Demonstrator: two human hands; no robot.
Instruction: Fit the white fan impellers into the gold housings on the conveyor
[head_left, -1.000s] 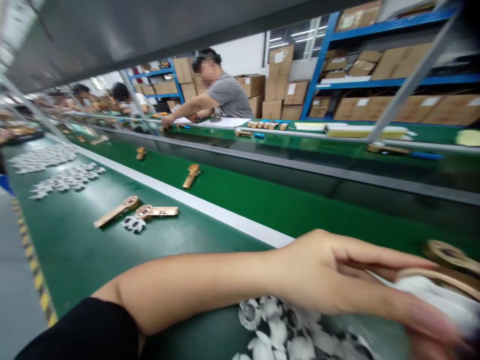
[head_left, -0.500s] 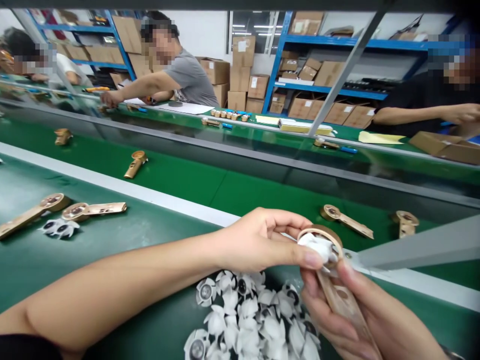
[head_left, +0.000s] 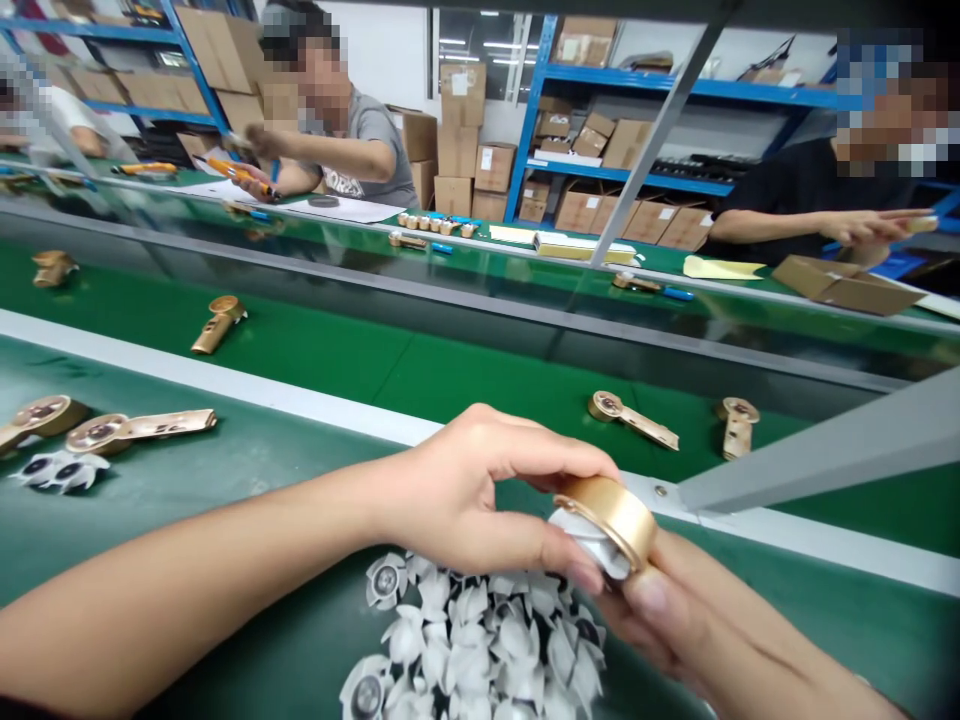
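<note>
My left hand (head_left: 480,495) reaches in from the lower left and pinches a white fan blade (head_left: 589,540) with thumb and fingers, pressing it against the round head of a gold fan housing (head_left: 615,512). My right hand (head_left: 697,625) comes up from the lower right and grips that housing from below; its handle is hidden in the palm. Just beneath both hands lies a heap of white fan blades (head_left: 480,640) on the green bench (head_left: 225,520).
Two gold housings (head_left: 112,430) and loose blades (head_left: 56,470) lie at left. More gold housings (head_left: 634,418) ride the green conveyor (head_left: 360,350) beyond a white strip. A grey frame bar (head_left: 817,445) slants in at right. Other people work across the line before shelves of cartons (head_left: 600,150).
The view swung right and settled. My hands came closer together, and the gold housing tilted so its round rim faces the camera, with the white blade pushed against it.
</note>
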